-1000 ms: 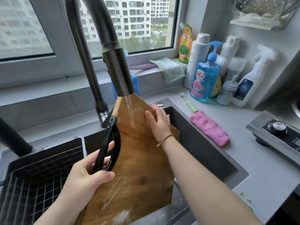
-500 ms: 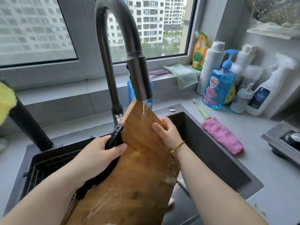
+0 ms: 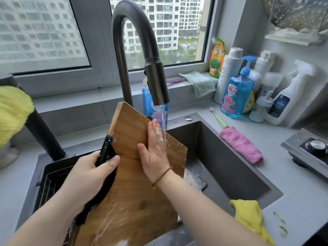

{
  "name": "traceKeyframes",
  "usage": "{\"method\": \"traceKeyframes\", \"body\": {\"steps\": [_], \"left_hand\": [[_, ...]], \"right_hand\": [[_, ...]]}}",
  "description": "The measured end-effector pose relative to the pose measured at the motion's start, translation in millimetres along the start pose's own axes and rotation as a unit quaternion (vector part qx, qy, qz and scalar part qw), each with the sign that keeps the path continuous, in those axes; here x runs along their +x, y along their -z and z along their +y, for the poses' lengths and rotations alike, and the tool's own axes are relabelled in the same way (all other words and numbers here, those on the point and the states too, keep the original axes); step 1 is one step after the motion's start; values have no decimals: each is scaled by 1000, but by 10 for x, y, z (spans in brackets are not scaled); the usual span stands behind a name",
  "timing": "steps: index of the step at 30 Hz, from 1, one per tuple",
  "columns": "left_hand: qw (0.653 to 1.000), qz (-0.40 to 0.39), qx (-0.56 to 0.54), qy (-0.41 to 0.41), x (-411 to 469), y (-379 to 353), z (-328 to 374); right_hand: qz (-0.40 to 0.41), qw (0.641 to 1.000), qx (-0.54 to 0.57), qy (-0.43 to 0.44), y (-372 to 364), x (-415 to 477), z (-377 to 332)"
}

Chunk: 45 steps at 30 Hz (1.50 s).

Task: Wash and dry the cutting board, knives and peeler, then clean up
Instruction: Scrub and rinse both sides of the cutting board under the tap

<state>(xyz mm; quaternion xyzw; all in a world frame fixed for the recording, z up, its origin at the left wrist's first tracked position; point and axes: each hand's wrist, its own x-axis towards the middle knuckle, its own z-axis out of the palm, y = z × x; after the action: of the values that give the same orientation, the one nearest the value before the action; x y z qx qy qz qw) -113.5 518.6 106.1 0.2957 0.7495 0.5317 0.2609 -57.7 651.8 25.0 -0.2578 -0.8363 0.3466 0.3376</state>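
A wooden cutting board [image 3: 134, 196] stands tilted over the dark sink [image 3: 230, 167], its top corner under the black faucet [image 3: 156, 80]. A thin stream of water [image 3: 164, 125] falls onto the board's right part. My left hand [image 3: 94, 173] grips the board's black handle strap [image 3: 104, 153] at its left edge. My right hand [image 3: 154, 148] lies flat on the wet board face, fingers straight, beside the stream. Soapy streaks run down the lower board. A soapy knife blade [image 3: 194, 178] lies in the sink behind the board.
A wire drying rack [image 3: 51, 181] sits in the left basin. A yellow cloth [image 3: 248, 215] hangs over the sink's front right rim, a pink cloth [image 3: 241, 144] and a brush lie on the counter. Bottles [image 3: 236, 93] crowd the back right corner; a stove knob [image 3: 317, 146] is at right.
The board now stands more upright with its top further left of the spout. My right hand slid down onto the face and flattened. The view has pulled back.
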Motion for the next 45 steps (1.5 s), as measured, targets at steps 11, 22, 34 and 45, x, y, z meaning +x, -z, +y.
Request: {"method": "traceKeyframes", "body": {"steps": [11,22,34,45], "left_hand": [[991,-48,117,-37,63,-244,23],[994,-78,81,6,148,-329,-132],[998,-62,-3,31,224,-49,-158],[993,-92,-72,-14,321,223,-79]], "right_hand": [[79,973,115,-184,178,-143,106],[59,949,151,-270,95,-104,263],[-2,967,68,-245,4,-122,606],[77,822,151,-545,452,-307,1588]]}}
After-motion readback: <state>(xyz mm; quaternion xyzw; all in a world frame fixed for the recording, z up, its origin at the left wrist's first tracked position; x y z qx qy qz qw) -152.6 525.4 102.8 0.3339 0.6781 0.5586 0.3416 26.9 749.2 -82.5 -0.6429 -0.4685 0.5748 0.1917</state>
